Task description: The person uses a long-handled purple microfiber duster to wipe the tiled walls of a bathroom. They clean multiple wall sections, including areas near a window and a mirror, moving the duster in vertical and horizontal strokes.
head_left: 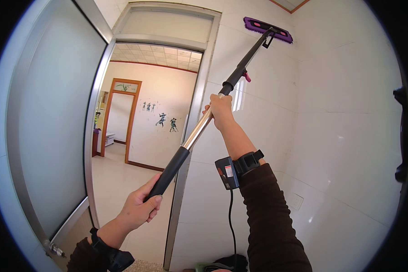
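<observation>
Mop point(205, 120) in your two hands, slanting up rightward: purple fringed head point(260, 26) high at white tiled wall point(263, 118), black upper tube point(252, 54), pink lever point(246, 76), shiny silver pole point(197, 131), black grip point(169, 172). Your right hand point(221, 109): fingers clamped round silver pole. Your left hand point(140, 207): fingers wrapped around black grip. Doorway point(201, 86) left of mop; frosted door point(54, 127) farther left.
</observation>
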Demonstrator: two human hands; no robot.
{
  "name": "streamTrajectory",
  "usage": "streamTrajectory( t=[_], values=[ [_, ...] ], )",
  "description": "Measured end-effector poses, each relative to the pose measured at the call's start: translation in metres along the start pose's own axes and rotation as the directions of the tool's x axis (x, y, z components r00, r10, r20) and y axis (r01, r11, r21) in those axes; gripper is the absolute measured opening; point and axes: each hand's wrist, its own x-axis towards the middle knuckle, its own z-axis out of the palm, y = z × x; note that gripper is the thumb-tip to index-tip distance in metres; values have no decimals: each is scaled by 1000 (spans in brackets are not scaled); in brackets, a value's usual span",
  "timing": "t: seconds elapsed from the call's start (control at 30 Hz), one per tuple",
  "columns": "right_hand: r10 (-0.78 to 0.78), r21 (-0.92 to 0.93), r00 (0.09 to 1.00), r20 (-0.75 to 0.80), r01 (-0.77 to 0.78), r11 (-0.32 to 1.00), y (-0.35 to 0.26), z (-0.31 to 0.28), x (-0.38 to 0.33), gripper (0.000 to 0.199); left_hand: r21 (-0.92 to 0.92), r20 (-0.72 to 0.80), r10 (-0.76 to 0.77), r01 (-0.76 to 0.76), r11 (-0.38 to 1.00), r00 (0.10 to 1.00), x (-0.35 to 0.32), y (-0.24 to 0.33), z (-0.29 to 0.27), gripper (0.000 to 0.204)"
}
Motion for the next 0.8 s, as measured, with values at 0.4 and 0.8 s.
streamTrajectory(
  t=[0.4, 0.8],
  values=[
    [10, -11, 975, 222, -8, 1000, -6, 16, -1, 41, 281, -184, 265, -208, 937, 946, -17, -37, 54, 62],
    [-203, -259, 865, 459, 348, 901, -1, 22, 9, 96, 471, -324, 292, -114, 875, 900, 51, 46, 54, 65]
  ],
)
